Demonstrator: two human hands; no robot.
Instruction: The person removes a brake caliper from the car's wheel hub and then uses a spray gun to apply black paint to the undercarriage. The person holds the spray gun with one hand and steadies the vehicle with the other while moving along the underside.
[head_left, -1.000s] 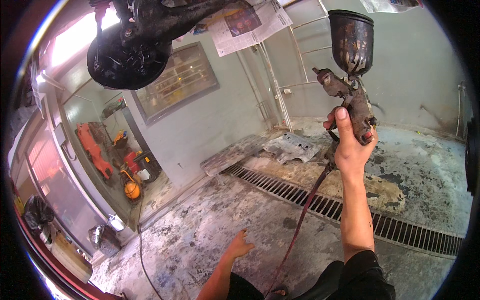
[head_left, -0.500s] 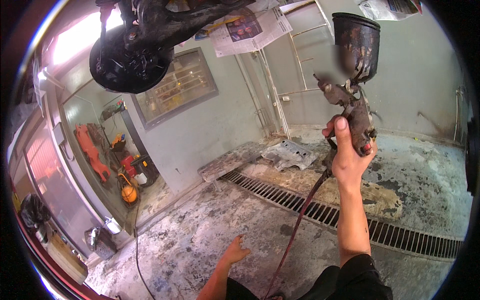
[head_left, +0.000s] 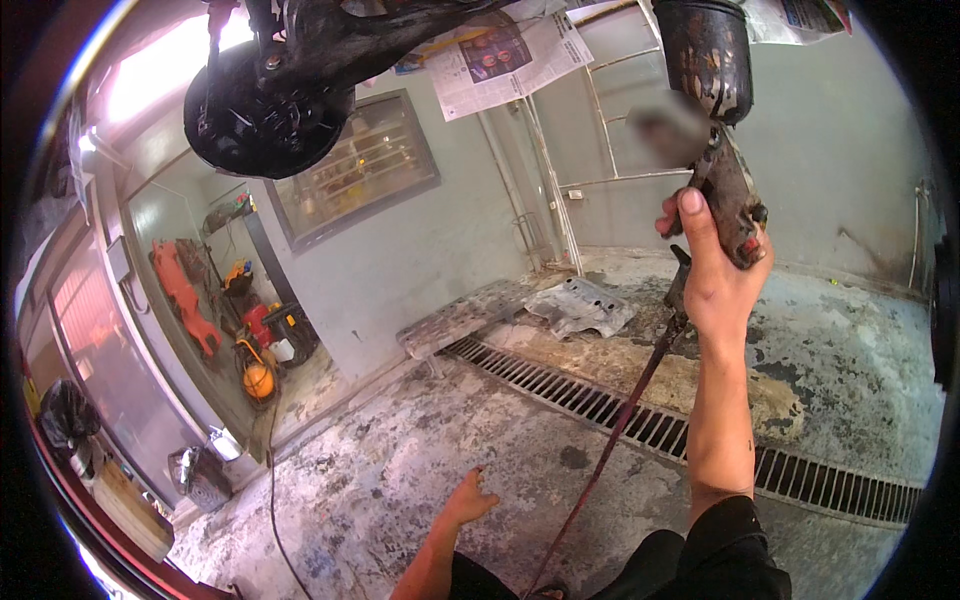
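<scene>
My right hand [head_left: 725, 270] is raised and wrapped round the handle of a paint-smeared spray gun [head_left: 735, 185]. On top of the gun sits a dark cup [head_left: 705, 60], streaked and cut off by the upper edge. The gun's nozzle end is blurred. A dark red hose [head_left: 630, 410] runs from below the grip down to the floor. Lower down, my left hand [head_left: 470, 502] hangs over the floor with nothing in it, its fingers apart. Overhead at the upper left is a glossy black round plate [head_left: 262, 120] joined to a black arm-like part [head_left: 370, 32].
Newspaper sheets [head_left: 515, 65] hang beside the black parts. A slotted floor drain [head_left: 560, 385] crosses the stained floor. Beyond it are a low bench [head_left: 465, 318] and a grey metal sheet [head_left: 580, 305]. A thin cable [head_left: 275, 520] lies at left, near a black bin [head_left: 200, 478].
My right hand has risen and shifted slightly right with the spray gun, so the cup's top has left the picture. The hose is drawn higher. My left hand has barely moved.
</scene>
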